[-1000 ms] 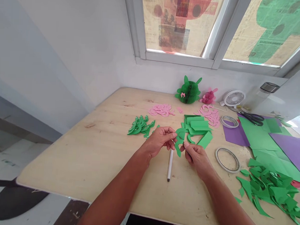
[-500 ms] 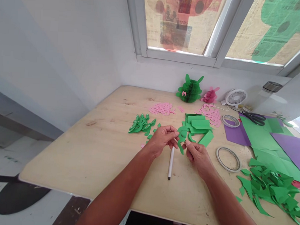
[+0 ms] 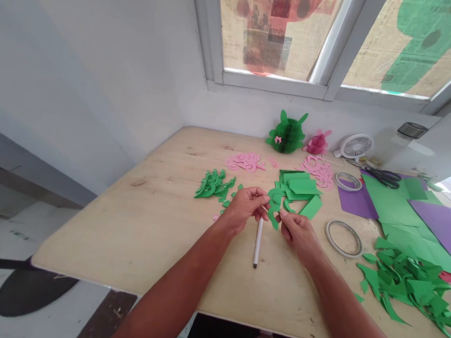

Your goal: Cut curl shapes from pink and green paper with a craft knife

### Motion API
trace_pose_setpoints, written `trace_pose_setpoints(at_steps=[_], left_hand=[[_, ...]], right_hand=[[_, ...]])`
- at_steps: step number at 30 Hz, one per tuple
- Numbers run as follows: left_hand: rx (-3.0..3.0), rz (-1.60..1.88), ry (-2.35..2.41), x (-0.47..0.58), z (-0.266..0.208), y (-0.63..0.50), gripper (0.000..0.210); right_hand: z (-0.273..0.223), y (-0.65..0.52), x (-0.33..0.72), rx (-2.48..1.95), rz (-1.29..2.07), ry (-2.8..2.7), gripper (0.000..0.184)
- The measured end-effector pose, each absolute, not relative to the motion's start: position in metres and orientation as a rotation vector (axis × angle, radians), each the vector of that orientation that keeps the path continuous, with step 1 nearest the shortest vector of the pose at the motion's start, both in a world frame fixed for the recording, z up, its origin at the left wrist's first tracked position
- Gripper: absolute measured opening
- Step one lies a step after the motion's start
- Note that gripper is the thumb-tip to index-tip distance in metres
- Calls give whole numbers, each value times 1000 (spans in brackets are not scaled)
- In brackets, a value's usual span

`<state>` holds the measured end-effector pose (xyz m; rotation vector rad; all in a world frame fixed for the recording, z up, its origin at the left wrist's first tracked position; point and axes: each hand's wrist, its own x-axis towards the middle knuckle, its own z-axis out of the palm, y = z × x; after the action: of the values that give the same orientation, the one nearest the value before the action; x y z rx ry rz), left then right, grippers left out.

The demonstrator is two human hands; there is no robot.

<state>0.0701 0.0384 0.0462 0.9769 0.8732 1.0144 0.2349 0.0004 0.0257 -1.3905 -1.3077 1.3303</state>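
Between both hands is a curved green paper cutout (image 3: pixel 274 198), held above the table. My left hand (image 3: pixel 248 207) pinches its upper left side between thumb and fingers. My right hand (image 3: pixel 297 229) is closed at its lower right edge, thumb on top. Below the hands a white pen (image 3: pixel 258 245) with a dark tip lies on the wood. Just behind them sits a stack of folded green paper (image 3: pixel 299 184). Left of my left hand lies a pile of green cutouts (image 3: pixel 212 184) with small scraps near it.
Pink cutouts (image 3: pixel 245 162) lie at the back, near a green paper rabbit-like figure (image 3: pixel 287 134) and a smaller pink one (image 3: pixel 318 142). To the right are a tape roll (image 3: pixel 344 239), green scraps (image 3: pixel 407 279), black scissors (image 3: pixel 382 178), a small white fan (image 3: pixel 355 146) and purple paper (image 3: pixel 358 202).
The view has shifted slightly. The hands keep their hold on the green cutout, whose lower part has turned a little; nothing was let go.
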Motion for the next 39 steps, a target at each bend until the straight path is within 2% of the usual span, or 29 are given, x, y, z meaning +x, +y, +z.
trace_pose_setpoints(at_steps=[17, 39], left_hand=[[977, 1039, 903, 71, 45, 40, 25], [922, 1069, 926, 77, 44, 37, 28]], right_hand=[[23, 2, 235, -1414, 1359, -1291, 53], [32, 0, 229, -1425, 1336, -1249, 63]])
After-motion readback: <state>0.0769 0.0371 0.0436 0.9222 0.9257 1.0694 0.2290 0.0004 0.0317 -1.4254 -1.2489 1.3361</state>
